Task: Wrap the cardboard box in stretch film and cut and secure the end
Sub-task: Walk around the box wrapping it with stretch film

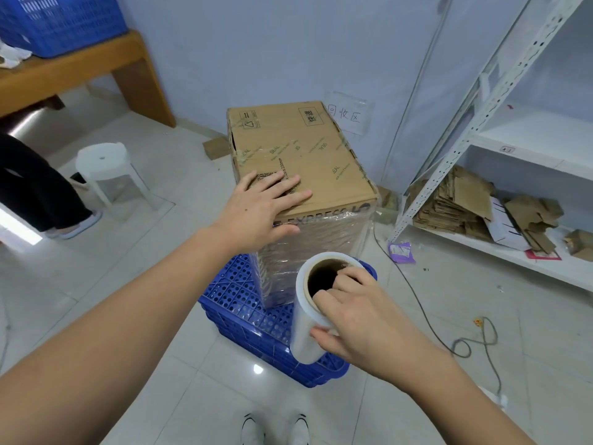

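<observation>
**One hand on the box, one hand on the roll**

A tall cardboard box [301,149] stands upright on a blue plastic crate [256,319] that sits upside down on the tiled floor [128,316]. The top of the box is brown and bare, with clear tape across it. The near side of the box is covered in shiny see-through film [308,242] from just under the top edge down to the crate.

The left hand [256,213] lies flat on the near corner of the box top. Its fingers are straight and spread apart, and the thumb reaches over the front edge.

The right hand [356,313] holds a roll of film [311,316] just in front of the box, over the crate. The roll stands almost upright, and its brown tube opening faces up. Some fingertips curl over the rim into the tube, and the thumb presses on the outside of the roll, so the hand is clamped on it.

Two white shoes [276,428] show at the bottom edge. A white stool [106,168] stands to the left, near a wooden tabletop [73,65] with a blue basket [61,20] on it. A white metal shelf [519,149] on the right holds a pile of flat cardboard pieces [465,200]. A thin cable [462,345] lies on the floor.
</observation>
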Motion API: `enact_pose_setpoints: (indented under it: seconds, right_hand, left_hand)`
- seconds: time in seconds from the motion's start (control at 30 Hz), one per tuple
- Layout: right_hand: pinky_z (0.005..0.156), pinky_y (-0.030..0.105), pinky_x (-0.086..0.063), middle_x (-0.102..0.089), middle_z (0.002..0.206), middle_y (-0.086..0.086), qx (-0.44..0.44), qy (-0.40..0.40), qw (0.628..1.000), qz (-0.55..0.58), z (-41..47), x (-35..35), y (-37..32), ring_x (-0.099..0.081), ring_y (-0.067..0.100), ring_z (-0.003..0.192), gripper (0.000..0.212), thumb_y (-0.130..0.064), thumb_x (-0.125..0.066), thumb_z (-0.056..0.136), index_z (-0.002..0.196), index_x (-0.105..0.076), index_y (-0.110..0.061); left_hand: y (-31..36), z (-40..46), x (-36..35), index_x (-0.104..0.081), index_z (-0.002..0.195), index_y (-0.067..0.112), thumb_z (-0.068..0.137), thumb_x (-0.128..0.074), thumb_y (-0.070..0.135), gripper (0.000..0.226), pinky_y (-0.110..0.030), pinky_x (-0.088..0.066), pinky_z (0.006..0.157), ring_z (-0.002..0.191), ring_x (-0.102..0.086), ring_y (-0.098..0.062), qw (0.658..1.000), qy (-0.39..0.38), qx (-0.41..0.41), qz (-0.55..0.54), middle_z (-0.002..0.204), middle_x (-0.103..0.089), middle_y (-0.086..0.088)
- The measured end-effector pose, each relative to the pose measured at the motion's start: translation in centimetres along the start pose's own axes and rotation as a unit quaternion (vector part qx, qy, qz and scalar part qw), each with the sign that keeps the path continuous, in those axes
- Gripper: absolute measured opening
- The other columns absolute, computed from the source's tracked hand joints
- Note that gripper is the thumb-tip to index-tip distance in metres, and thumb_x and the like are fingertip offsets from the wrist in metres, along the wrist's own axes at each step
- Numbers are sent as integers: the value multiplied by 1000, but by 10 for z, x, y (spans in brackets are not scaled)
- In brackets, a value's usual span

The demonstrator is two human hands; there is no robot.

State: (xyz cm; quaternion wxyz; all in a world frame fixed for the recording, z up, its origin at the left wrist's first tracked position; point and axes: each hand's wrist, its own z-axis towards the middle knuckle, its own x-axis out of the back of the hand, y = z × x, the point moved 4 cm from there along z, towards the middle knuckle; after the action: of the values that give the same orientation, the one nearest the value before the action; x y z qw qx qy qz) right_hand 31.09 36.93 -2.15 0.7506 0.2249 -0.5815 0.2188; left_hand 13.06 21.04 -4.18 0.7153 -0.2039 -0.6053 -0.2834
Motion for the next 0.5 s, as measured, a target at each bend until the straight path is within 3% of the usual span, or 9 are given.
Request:
enact_pose_setpoints:
  seconds: [0.17, 0.23, 0.3, 0.4, 0.5]
  right_hand:
    - [70, 39, -50, -47, 52, -2, -160, -42, 986, -33, 5, -1, -2, -45, 24, 53, 42, -33, -73, 66, 73, -34, -22]
    - [69, 37, -50, -46, 51, -4, -211, -55, 975, -38, 13, 2, -2, -46, 22, 53, 47, -52, -72, 70, 72, -35, -22]
    - [71, 35, -42, -38, 50, -7, -255, -70, 963, -57, 22, 2, 1, -43, 21, 54, 55, -72, -58, 78, 71, -37, -22]
    - [70, 33, -28, -32, 49, -7, -301, -92, 947, -70, 35, 3, 3, -40, 21, 55, 62, -81, -44, 83, 69, -39, -21]
    - [77, 32, -28, -43, 58, -6, -344, -145, 927, -41, 43, 1, 4, -46, 21, 67, 57, -78, -38, 88, 77, -42, -23]
  left_hand:
    - [-1, -2, 1, -21, 158, 51, 97, -35, 75, 67, -53, -7, 126, 157, -13, -17, 1000, -5, -2, -20, 170, -17, 14]
    - [-3, -3, 1, -23, 157, 51, 97, -28, 77, 66, -54, -7, 126, 157, -14, -17, 999, -1, -3, -34, 169, -18, 14]
    - [-4, -3, 1, -27, 156, 51, 96, -25, 78, 67, -54, -7, 125, 157, -14, -16, 998, 4, -4, -55, 169, -20, 15]
    - [-10, -6, 3, -40, 152, 48, 92, -40, 80, 68, -53, -4, 126, 156, -14, -10, 989, 13, -31, -143, 167, -26, 16]
    - [-26, -12, 7, -43, 152, 44, 87, -57, 77, 75, -49, -1, 128, 156, -6, -3, 975, -18, -108, -196, 168, -22, 14]
